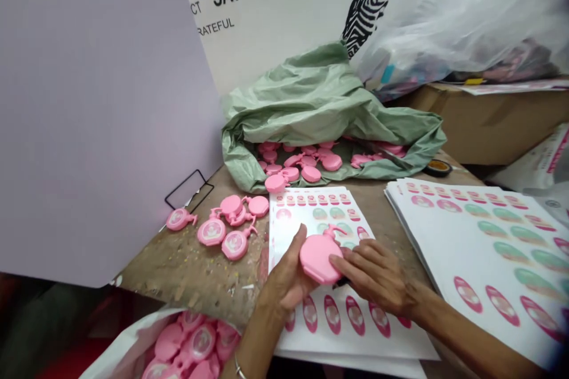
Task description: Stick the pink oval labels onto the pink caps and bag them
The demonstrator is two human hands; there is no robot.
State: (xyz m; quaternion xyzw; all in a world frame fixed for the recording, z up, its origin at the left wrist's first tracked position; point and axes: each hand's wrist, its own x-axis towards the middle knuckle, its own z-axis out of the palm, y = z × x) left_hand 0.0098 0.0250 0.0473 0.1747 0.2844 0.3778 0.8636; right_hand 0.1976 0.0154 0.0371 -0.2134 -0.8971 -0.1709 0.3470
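A round, flat pink toy pump bottle with a curved spout is tilted over a sticker sheet. My left hand grips it from the left, thumb along its edge. From the right, my right hand closes on its lower edge, with fingertips pressed on the plain face. Something small and dark shows below those fingers, too hidden to name. Printed on the sheet are pink and green oval stickers. Left of it lie several similar pump bottles, some with a round picture label on the face.
A green sack spills more pink bottles at the back. A second sticker stack lies at right, near a black tape roll. Labelled bottles fill a white bag below the table's front edge. A pale panel stands left.
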